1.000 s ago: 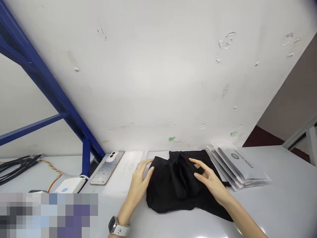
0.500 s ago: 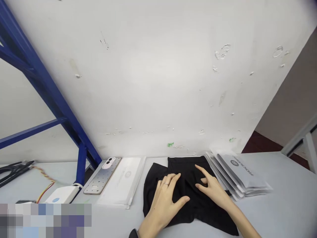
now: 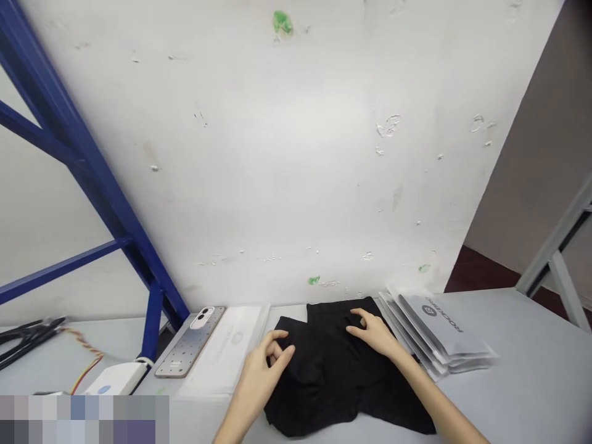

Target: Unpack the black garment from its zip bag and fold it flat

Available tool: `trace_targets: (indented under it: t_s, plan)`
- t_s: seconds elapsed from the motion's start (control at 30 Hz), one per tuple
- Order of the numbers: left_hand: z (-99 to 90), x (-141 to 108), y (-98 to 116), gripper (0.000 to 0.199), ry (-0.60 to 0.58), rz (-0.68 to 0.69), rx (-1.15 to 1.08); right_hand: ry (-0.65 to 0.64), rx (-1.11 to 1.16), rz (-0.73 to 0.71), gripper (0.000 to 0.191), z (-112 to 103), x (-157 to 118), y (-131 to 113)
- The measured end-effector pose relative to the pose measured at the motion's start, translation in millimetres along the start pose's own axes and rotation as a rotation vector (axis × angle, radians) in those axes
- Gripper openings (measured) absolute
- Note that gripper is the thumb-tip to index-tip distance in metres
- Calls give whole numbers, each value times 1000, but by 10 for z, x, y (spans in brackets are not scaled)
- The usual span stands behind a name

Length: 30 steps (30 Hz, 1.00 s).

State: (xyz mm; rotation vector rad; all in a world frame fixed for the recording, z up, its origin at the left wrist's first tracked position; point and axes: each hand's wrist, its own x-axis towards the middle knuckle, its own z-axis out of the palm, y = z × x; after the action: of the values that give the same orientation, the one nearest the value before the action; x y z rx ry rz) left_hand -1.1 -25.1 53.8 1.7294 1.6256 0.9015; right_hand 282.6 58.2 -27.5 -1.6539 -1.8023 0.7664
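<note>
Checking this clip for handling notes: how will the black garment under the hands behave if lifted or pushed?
The black cloth garment will probably be floppy, since it lies in soft, rumpled folds. It is likely light for its size: the left hand and right hand touch it with loosely curled fingers. Pushed, it may well bunch up.

Bare, slender forearms, no sleeves, narrowing into a long-fingered left hand and right hand, low in the frame's centre.

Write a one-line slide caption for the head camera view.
Left hand and right hand on a black cloth garment, on a pale grey table, beside a stack of grey printed packets.
</note>
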Motion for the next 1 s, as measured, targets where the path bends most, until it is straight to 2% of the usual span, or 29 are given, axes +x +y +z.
trace_targets:
  t_s: [0.1,0.17,0.3,0.43,0.5,0.57,0.67,0.8,0.83,0.9,0.93,1.0]
  plan:
    - [-158,-6,-122,40,3,-89,11,-2,-75,-28,28,-4,90,-57]
    - [-135,5,-118,41,8,-73,45,8,-90,-44,18,-4,115,-83]
    - [171,56,98,34,29,86,190,36,-90,-104,13,7,80,-148]
    - [556,120,323,24,11,128,493,78,-85,-239,20,15,-22,-236]
    - [655,149,355,16,-16,136,580,100,-84,-251,22,-17,-71,-274]
    - [639,172,345,20,-36,139,558,96,-37,-248,22,-102,-117,-307]
    - [375,199,324,20,2,168,383,18,155,-271,25,-349,-188,-368]
    - [-288,284,373,22,48,250,222,-135,393,-248,16,-823,-220,-503]
    - [-463,324,399,22,61,244,204,-118,403,-229,14,-948,-203,-547]
    - [-775,423,468,23,118,211,198,7,376,-194,15,-1193,-142,-645]
    - [-901,475,513,23,147,175,198,85,363,-186,18,-1312,-105,-697]
    - [-1088,560,625,26,127,140,122,225,377,-191,22,-1537,-47,-803]
